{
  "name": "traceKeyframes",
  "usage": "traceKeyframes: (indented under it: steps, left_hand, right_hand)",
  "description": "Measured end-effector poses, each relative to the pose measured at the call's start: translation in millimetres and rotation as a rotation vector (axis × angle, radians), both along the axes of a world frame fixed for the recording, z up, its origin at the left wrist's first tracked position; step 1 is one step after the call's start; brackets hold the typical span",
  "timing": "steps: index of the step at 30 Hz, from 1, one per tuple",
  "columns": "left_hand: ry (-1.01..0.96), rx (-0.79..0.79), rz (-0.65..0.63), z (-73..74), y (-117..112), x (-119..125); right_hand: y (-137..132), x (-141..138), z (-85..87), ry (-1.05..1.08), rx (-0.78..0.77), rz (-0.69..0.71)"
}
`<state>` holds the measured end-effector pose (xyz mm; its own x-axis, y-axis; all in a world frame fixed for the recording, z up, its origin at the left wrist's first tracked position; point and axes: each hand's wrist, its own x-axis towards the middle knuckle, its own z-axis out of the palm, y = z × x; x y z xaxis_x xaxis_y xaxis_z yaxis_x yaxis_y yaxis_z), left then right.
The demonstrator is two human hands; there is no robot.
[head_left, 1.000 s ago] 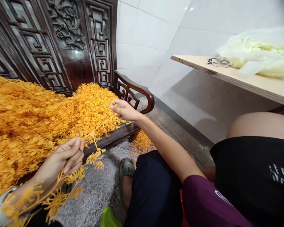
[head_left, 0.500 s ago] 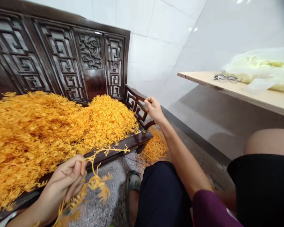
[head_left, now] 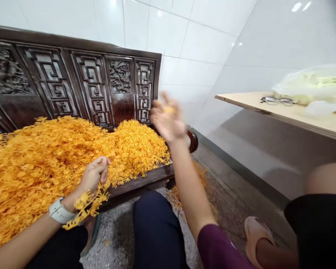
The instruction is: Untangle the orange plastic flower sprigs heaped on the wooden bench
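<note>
A spindly orange plastic sprig (head_left: 86, 209) hangs from my left hand (head_left: 94, 172), which is closed on it in front of the heap. The sprig dangles beside the white watch on that wrist. My right hand (head_left: 168, 116) is raised near the right end of the bench, blurred by motion, palm up with its fingers spread. A small orange bit (head_left: 169, 110) shows at its palm; whether it rests there or is flying off is unclear. Many orange plastic flower pieces form a big heap (head_left: 56, 157) on the dark carved wooden bench (head_left: 145, 177).
Loose orange stems (head_left: 203, 175) lie on the floor past the bench end. At right, a wooden board (head_left: 240, 98) bears eyeglasses (head_left: 277, 101) and a translucent bag (head_left: 310, 84) of pale yellow-green pieces. Another person's knee (head_left: 329, 179) and shoe (head_left: 257, 231) are at lower right.
My left hand has moved up and toward the heap with the sprig. The right hand has gone from closed fingers to spread ones and shifted slightly left. The view has shifted.
</note>
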<state>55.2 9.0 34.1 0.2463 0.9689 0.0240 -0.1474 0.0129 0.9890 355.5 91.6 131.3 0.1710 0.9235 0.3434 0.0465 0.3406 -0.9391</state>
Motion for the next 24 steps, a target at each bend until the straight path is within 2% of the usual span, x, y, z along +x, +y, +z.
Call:
traceKeyframes:
  steps: [3,6,9,11,13,15,19,24]
  left_hand:
    - [-0.023,-0.027,0.028,7.6,4.0,2.6]
    - [-0.032,-0.039,-0.013,13.9,0.6,10.8]
    - [-0.034,-0.026,-0.066,19.5,-3.1,22.2]
    - [-0.045,-0.025,-0.084,22.9,-4.6,30.1]
    - [-0.046,-0.034,-0.093,26.2,-6.0,37.0]
    - [-0.038,-0.032,-0.097,29.2,-7.5,42.1]
    - [0.025,0.062,-0.074,32.7,-7.1,46.6]
    - [0.272,0.329,-0.061,31.4,2.2,52.3]
  right_hand:
    - [9.6,-19.5,-27.2,0.091,-0.206,-0.047]
    - [-12.5,-29.9,-68.6,0.177,-0.422,0.105]
    - [-50.7,-46.6,-103.0,0.203,-0.377,0.311]
    - [-75.2,-59.5,-116.3,0.299,-0.291,0.425]
    - [-95.1,-69.2,-121.8,0.42,-0.242,0.524]
    - [-109.8,-74.1,-122.3,0.49,-0.218,0.541]
    - [-127.1,-78.1,-118.4,0.544,-0.208,0.48]
    - [-129.2,-91.0,-118.6,0.503,-0.168,0.352]
